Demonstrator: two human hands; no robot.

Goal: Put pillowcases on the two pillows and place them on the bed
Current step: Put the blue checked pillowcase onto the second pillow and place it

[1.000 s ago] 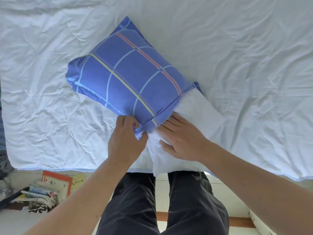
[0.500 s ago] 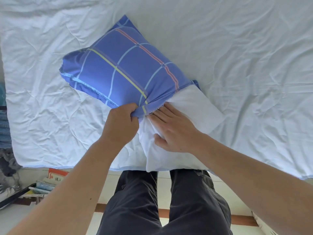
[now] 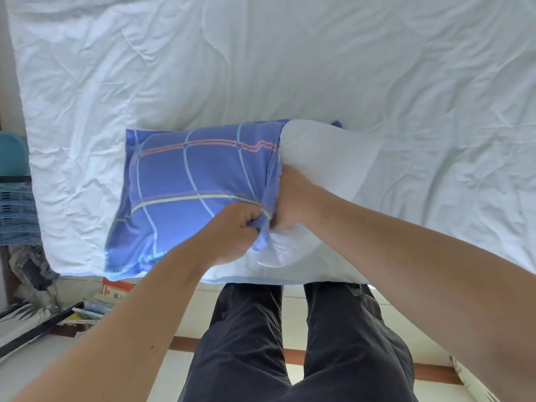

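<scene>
A white pillow (image 3: 327,158) lies on the bed (image 3: 261,59) near its front edge. A blue plaid pillowcase (image 3: 188,184) covers the pillow's left part, and the right part sticks out bare. My left hand (image 3: 236,232) grips the bunched open edge of the pillowcase at the near side. My right hand (image 3: 290,198) is pushed against the pillow at the opening. Its fingers are hidden inside the pillowcase. I see no second pillow.
A crumpled white quilt covers the whole bed. Books and papers (image 3: 95,306) lie on the floor by the bed's left corner. A teal object (image 3: 13,155) and a blue striped basket (image 3: 17,216) stand at the left edge. My dark trousers (image 3: 290,343) are below.
The pillow has turned from slanting to lying across the bed, closer to the front edge. My right hand's fingers, flat on the pillow before, have gone into the pillowcase opening.
</scene>
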